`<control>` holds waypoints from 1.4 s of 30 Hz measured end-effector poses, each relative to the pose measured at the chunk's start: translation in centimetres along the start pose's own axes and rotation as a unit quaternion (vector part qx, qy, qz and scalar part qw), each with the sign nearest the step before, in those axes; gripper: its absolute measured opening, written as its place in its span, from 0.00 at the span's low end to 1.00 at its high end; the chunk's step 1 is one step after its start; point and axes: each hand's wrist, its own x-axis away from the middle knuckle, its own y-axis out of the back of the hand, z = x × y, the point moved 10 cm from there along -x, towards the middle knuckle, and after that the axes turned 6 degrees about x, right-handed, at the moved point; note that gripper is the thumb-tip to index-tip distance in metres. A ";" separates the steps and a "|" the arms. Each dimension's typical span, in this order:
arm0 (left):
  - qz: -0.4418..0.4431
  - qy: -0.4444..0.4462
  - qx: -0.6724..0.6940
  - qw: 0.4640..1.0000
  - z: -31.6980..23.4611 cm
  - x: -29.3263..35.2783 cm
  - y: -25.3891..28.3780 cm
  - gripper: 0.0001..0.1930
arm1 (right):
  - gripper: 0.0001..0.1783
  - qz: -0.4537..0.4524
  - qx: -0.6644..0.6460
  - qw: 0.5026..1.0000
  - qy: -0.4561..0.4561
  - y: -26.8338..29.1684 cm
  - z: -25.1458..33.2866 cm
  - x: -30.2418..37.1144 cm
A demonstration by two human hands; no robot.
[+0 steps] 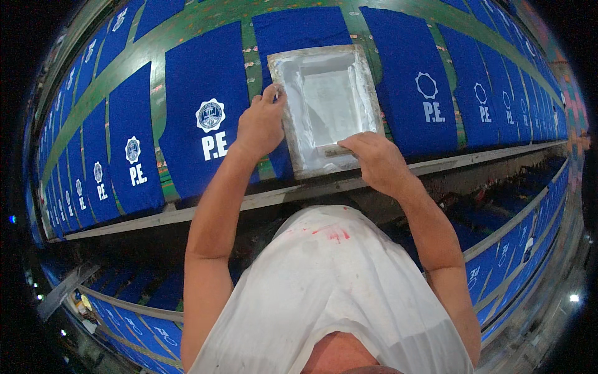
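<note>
Printing screen [327,109], streaked with white, lies at the upper centre of the view over a blue fabric panel [299,28]. The left hand [261,123] grips its left edge; the right hand [379,161] pinches a small flat bar [335,150] at the screen's lower part.

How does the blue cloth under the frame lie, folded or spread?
Spread: the blue cloth lies flat beyond the far edge of the frame, no fold visible. Under the frame I cannot tell.

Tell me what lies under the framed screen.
A blue fabric panel runs under the framed screen, showing past its far edge; the part beneath, and any print there, is covered.
</note>
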 end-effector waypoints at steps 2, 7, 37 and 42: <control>0.005 0.002 0.011 1.000 0.4 0.2 -0.1 0.31 | 0.23 0.000 0.005 1.000 0.005 -0.4 0.5 1.4; 0.010 0.020 0.075 0.997 1.2 0.4 -0.7 0.34 | 0.25 -0.081 0.051 0.994 0.055 -2.8 1.8 4.5; 0.076 0.101 0.038 0.991 0.6 -0.1 -0.2 0.35 | 0.26 -0.078 0.046 0.985 0.146 -0.9 -4.8 -10.2; 0.034 0.066 0.049 0.996 0.5 -0.2 -0.1 0.29 | 0.24 -0.036 0.032 0.991 0.125 -1.8 -1.4 -2.5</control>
